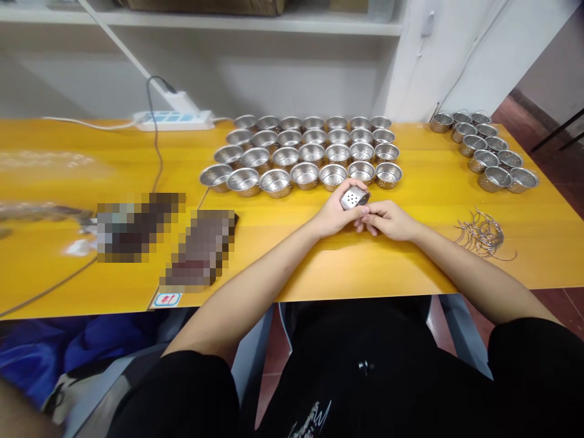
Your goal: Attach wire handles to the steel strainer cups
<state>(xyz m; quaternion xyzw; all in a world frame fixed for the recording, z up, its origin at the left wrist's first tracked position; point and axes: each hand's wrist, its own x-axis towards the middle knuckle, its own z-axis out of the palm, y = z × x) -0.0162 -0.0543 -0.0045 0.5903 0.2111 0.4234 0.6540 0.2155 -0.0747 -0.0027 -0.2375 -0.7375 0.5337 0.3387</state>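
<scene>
My left hand grips a small perforated metal cup, tilted on its side above the tabletop. The fingers of my right hand are pinched together at the cup's lower right edge, close against my left fingers. What those right fingers hold, if anything, is hidden. Just beyond my hands stand rows of similar perforated metal cups. To the right of my right hand lies a loose pile of thin curved wire handles.
More metal cups, some with wires across them, stand at the table's right end. Left are two pixelated flat objects, one dark brown, a power strip and a cable. A blurred arm shows at bottom left.
</scene>
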